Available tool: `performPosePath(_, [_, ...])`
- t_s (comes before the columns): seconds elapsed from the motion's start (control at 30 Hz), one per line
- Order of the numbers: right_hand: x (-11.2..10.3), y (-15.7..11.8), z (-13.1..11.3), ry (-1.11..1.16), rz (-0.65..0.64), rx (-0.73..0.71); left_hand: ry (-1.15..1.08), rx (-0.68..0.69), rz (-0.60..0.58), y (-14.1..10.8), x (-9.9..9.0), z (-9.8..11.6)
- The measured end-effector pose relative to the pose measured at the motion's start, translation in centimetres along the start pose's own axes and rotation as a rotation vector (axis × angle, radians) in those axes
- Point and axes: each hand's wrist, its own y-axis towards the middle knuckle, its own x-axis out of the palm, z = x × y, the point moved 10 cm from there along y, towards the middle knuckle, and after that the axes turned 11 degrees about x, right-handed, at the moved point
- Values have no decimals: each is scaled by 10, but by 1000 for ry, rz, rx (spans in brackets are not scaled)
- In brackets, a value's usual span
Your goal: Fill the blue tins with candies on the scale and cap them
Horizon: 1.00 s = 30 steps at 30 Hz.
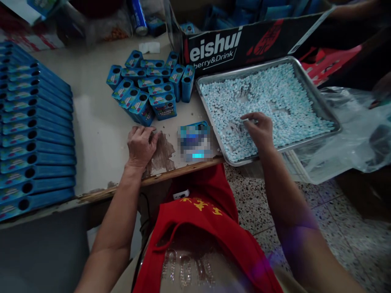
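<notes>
My left hand [141, 145] rests on the worn table [94, 101] with its fingers curled and a gap between thumb and fingers; nothing shows in it. Just beyond it stand several small blue boxes [163, 106] with round dark holes in their tops. My right hand [259, 129] is over a metal tray [328, 116] full of pale blue and white candies [226, 108]. Its thumb and index finger come together above the candies, and what they hold, if anything, is too small to name. Between my hands, near the table edge, lies a pixelated blue item [195, 141].
Rows of blue boxes [39, 134] fill the left side. A black carton [214, 49] with blue packages inside stands behind the tray. A blue can [139, 18] is at the back. Clear plastic [354, 130] lies at right, near another person's hand [383, 87].
</notes>
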Motion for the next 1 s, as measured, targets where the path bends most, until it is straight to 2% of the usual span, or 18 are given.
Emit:
performPosePath(0.1, [2,-2,-17,-206,80,-122,47,6,-17,3,-3,5])
performPosePath(0.2, [4,-1,-24,-192,92,-144,62,50,-55,6,-6,21])
performPosePath(0.3, [7,-4,-26,21,55,-85,-2,82,-52,6,-7,51])
performPosePath(0.37, [16,-10,-27,216,-6,-8,-71,68,-41,7,0,75])
performPosePath(0.47, [45,-25,-32,492,-159,165,-206,-15,-46,13,23,104])
performPosePath(0.53, [67,-38,-35,647,-267,315,-254,-39,-40,26,31,121])
performPosePath(0.6, [85,-50,-38,787,-367,457,-218,71,-20,49,26,144])
performPosePath(0.7, [102,-64,-47,966,-521,604,-85,397,-3,82,14,189])
performPosePath(0.77, [107,-71,-52,1062,-598,677,-13,559,-11,94,16,207])
performPosePath(0.87, [109,-77,-55,1174,-618,802,49,624,-60,101,34,210])
performPosePath(1.0, [110,-78,-55,1277,-594,935,36,468,-90,101,52,189])
